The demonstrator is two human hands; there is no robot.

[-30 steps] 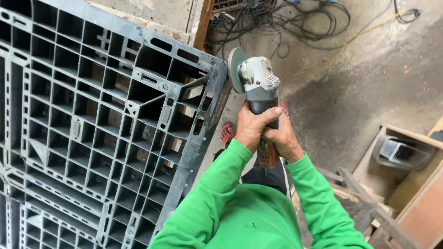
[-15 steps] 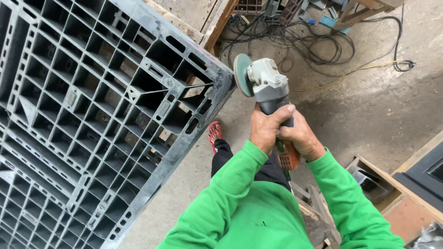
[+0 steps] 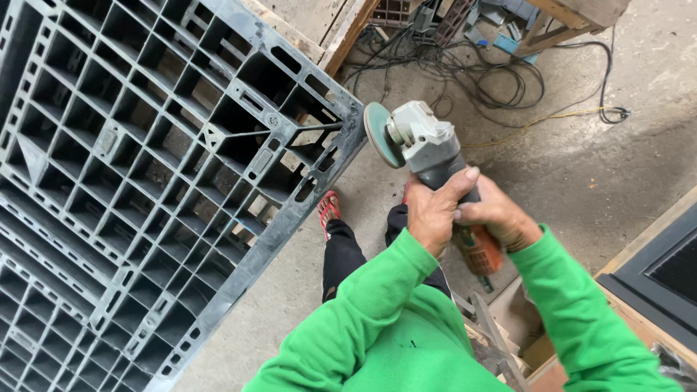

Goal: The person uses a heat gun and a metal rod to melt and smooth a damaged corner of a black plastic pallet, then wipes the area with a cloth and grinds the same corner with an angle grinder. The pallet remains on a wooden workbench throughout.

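Both hands clamp the angle grinder point(image 3: 425, 149): the left hand point(image 3: 433, 210) wraps its grey body, the right hand point(image 3: 497, 218) grips the orange rear handle, steadying the tool. Its disc point(image 3: 379, 134) stands edge-on just beside the corner of the grey plastic pallet point(image 3: 145, 189), which leans upright, presenting that edge.

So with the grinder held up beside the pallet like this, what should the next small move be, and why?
Probably ease the disc a little leftward onto the pallet edge. Both hands grip the angle grinder, the left hand on the body and the right hand at the orange rear handle, and the disc sits just beside the grey plastic pallet's corner, seemingly not quite touching.
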